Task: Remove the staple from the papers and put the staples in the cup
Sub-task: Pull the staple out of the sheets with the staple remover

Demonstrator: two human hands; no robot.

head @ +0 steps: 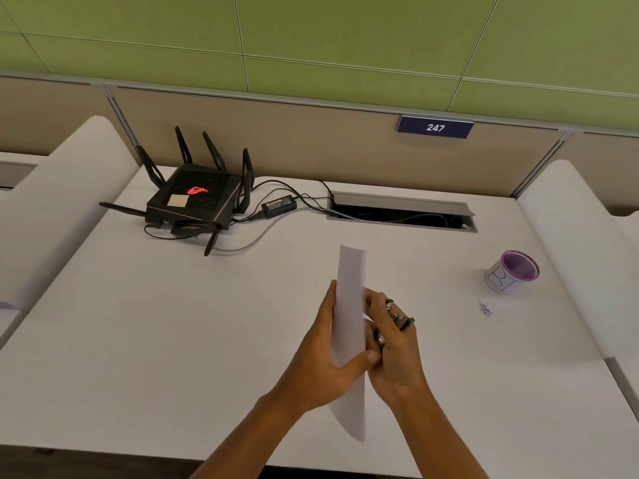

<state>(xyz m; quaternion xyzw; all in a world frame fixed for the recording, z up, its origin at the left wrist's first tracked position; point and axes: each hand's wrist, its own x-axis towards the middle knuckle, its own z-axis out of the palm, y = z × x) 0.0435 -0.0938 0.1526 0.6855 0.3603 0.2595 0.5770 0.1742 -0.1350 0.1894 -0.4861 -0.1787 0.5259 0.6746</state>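
Note:
I hold a narrow stack of white papers (pixel 351 305) upright and nearly edge-on over the middle of the desk. My left hand (pixel 323 361) grips the stack from the left, thumb across its front. My right hand (pixel 394 350) presses against the stack's right side and holds a dark metal staple remover (pixel 403 321). The staple in the papers is hidden. A purple-rimmed cup (pixel 511 273) wrapped in white paper stands at the right. A small pile of loose staples (pixel 484 309) lies on the desk just in front of the cup.
A black router (pixel 193 198) with several antennas sits at the back left, its power brick (pixel 278 205) and cables trailing right into an open cable hatch (pixel 401 212). White curved dividers (pixel 584 257) flank the desk on both sides.

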